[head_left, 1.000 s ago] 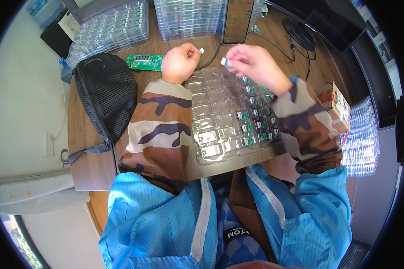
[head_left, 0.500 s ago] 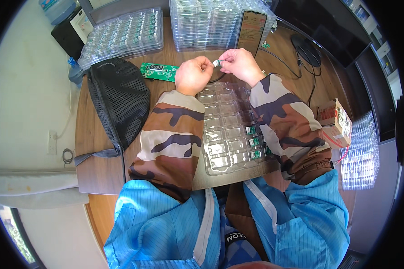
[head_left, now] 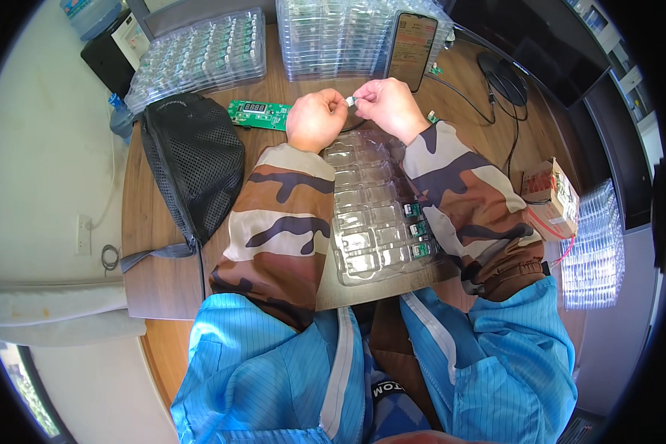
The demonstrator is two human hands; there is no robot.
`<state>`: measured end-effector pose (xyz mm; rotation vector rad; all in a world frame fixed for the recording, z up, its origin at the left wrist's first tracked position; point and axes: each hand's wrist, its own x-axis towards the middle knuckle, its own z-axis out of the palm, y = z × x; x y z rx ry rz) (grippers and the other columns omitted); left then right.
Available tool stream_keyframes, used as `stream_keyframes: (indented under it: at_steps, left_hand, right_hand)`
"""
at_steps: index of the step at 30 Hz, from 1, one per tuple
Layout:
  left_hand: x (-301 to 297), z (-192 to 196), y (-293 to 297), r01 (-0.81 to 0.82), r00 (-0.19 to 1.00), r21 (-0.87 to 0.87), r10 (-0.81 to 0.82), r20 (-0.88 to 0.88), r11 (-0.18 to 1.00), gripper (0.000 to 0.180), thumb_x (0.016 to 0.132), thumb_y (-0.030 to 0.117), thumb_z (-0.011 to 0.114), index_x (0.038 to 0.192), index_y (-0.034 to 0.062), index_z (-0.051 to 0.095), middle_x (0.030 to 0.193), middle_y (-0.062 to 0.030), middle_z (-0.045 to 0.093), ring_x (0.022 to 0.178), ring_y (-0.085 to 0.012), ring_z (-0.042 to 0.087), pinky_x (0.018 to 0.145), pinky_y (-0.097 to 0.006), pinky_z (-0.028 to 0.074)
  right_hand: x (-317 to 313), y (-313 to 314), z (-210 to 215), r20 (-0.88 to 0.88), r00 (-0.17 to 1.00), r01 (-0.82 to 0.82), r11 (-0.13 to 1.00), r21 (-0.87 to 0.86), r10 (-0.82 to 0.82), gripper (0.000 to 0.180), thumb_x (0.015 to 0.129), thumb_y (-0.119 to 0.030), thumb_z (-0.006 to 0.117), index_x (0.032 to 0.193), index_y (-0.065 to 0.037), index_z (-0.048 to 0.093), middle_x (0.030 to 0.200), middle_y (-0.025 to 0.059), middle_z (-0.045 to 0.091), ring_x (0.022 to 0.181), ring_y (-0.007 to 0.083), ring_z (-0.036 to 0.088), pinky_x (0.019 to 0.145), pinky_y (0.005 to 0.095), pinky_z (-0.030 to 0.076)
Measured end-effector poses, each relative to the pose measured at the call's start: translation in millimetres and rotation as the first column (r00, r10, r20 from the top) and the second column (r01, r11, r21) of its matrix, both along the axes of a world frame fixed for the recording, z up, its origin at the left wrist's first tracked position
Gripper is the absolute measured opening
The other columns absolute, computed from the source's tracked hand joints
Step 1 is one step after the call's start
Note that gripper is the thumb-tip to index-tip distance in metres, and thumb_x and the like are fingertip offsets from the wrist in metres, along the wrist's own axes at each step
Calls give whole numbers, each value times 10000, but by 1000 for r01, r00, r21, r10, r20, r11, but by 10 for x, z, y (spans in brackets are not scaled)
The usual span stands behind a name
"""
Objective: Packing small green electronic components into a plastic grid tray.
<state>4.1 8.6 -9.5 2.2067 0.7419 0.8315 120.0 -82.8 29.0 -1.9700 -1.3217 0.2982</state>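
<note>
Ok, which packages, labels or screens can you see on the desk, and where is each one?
Phone: propped against the far tray stacks, lit orange screen.
Cardboard box: right desk edge, small, brown with red print.
Green circuit board: left of the hands, small dark display.
Monitor: far right, dark.

Two hands [head_left: 317, 118], one small part [head_left: 350, 101]

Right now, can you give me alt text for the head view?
Both hands, left hand and right hand, pinch a small white part above a clear compartment tray on a wooden table. A black mesh bag lies to the left.
</note>
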Motion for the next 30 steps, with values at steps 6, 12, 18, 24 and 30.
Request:
stream_keyframes:
  at_steps: [6, 12, 18, 24, 30]
  left_hand:
    - [97, 35, -72, 41, 999, -112, -44, -25, 993, 179, 732, 284, 582, 769, 118, 640, 656, -85, 616, 631, -266, 598, 561, -365, 454]
    - [-42, 0, -11, 42, 999, -77, -41, 9, 996, 185, 747, 288, 583, 772, 113, 635, 667, -73, 620, 621, -256, 596, 549, -347, 449]
    - [-15, 34, -16, 48, 999, -79, -49, -1, 996, 166, 748, 266, 585, 763, 108, 633, 630, -64, 611, 576, -225, 588, 521, -330, 437]
    - [-16, 0, -44, 63, 998, -99, -63, 4, 993, 165, 753, 266, 587, 755, 107, 628, 611, -45, 612, 549, -198, 589, 502, -315, 434]
    - [-7, 17, -70, 64, 998, -91, -65, -3, 994, 165, 762, 255, 582, 762, 96, 625, 609, -41, 612, 537, -176, 584, 508, -303, 434]
  right_hand:
    - [190, -364, 168, 134, 990, -45, 999, -26, 48, 324, 745, -143, 637, 998, 43, 558, 917, 152, 620, 831, 207, 615, 717, 291, 492]
    - [-11, -1883, 679, 239, 971, 55, 984, -167, -14, 160, 749, -174, 601, 845, -46, 592, 728, 122, 597, 645, 278, 582, 598, 328, 458]
    - [-78, -3383, 580, 832, 534, 731, 577, -365, -150, 292, 613, -168, 688, 856, -60, 569, 861, 102, 551, 772, 265, 574, 638, 348, 465]
    - [125, -3875, -62, 878, 467, 832, 387, -397, -103, 110, 724, -106, 539, 829, -74, 548, 828, 93, 536, 692, 239, 590, 567, 330, 476]
    - [281, -4031, -358, 917, 393, 862, 377, -340, -72, 94, 793, -115, 452, 785, -69, 534, 826, 81, 519, 666, 240, 569, 543, 325, 481]
